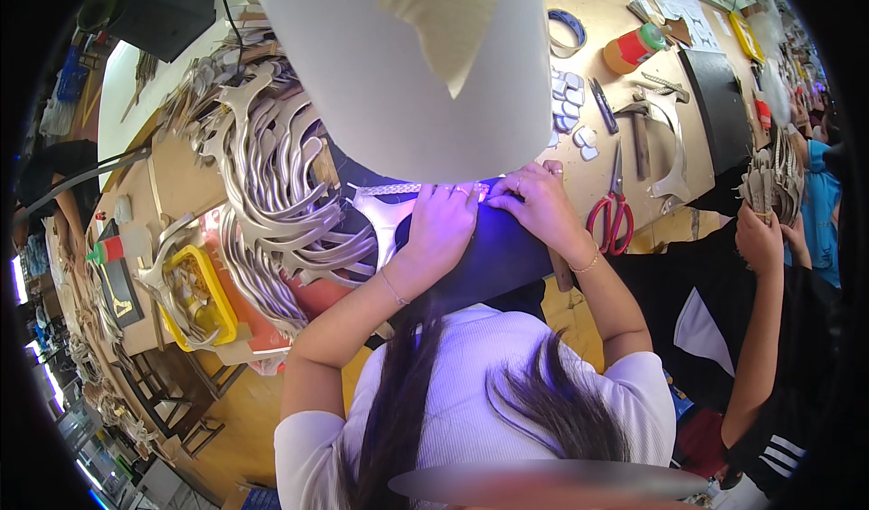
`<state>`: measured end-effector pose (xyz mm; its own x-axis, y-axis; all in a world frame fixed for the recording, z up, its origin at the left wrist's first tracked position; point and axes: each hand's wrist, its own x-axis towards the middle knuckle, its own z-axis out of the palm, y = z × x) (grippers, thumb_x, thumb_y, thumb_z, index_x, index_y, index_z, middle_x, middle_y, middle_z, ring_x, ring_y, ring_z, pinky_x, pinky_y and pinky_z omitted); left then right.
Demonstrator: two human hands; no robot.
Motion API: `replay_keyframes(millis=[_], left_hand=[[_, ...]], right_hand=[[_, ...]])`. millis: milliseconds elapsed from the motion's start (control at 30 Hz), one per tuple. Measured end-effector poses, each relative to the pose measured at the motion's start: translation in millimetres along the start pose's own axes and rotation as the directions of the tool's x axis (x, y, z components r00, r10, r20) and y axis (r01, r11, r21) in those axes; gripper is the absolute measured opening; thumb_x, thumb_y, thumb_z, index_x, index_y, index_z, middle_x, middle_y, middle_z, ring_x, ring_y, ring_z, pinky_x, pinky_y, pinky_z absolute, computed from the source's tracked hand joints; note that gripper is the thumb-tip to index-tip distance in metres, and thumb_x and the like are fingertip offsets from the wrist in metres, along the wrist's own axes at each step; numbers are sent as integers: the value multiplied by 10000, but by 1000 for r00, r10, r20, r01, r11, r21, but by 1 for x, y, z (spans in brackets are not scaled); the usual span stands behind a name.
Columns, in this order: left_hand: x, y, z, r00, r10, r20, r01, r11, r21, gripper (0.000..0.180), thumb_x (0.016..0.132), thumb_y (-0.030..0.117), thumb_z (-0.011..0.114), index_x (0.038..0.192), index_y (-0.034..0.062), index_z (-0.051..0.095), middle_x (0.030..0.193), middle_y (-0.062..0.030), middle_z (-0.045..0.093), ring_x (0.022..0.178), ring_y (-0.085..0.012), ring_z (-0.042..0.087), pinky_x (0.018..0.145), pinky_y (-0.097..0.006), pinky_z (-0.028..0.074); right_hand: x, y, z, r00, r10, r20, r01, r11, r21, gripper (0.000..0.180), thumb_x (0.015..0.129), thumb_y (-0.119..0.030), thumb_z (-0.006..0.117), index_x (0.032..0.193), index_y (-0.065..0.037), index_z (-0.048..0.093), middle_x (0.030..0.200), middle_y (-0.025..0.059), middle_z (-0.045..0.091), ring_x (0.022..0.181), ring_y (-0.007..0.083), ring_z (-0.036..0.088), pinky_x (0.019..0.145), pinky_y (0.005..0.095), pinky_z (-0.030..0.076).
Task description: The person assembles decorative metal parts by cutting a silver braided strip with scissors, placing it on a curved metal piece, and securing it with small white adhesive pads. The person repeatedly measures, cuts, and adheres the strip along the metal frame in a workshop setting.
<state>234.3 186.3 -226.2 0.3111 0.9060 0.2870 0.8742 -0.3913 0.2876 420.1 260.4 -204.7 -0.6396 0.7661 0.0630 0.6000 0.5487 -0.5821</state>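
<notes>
A silver Y-shaped strap piece (385, 220), like a cut leather shoe part, lies on a dark mat (507, 247) under a violet-tinted light. A braided silver strip (389, 189) runs along its far edge. My left hand (442, 225) presses down on the piece, fingers bent over the strip. Close beside it, my right hand (543, 207) pinches at the strip's right end, with fingertips drawn together. The part under my fingers is hidden. A wooden handle (559, 270) shows below my right wrist.
A large white housing (416, 76) hangs above my hands. Silver strap pieces (272, 175) pile up on the left, near a yellow tray (201, 297). On the right are red-handled scissors (612, 211), a hammer (639, 139) and a bottle (634, 50). Someone at right holds a bundle (769, 189).
</notes>
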Motion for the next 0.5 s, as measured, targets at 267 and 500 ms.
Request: replay_keyframes(millis=[267,500], left_hand=[[-2,1,2,998,-32,58,32,999,10,395,701,54,662,1090,-9,679,1043,-120,582,1001,-282,541,895,-414,435],[-3,0,3,997,-32,69,31,999,17,405,698,51,660,1098,-10,683,1052,-122,588,1002,-282,541,894,-413,435]], right_hand=[[1,0,0,999,22,23,-23,1000,10,110,779,-230,775,841,-151,731,829,-11,706,895,179,594,829,387,300],[1,-1,-4,998,40,56,-40,999,-3,119,788,-247,772,844,-149,732,837,-14,708,898,179,586,833,385,297]])
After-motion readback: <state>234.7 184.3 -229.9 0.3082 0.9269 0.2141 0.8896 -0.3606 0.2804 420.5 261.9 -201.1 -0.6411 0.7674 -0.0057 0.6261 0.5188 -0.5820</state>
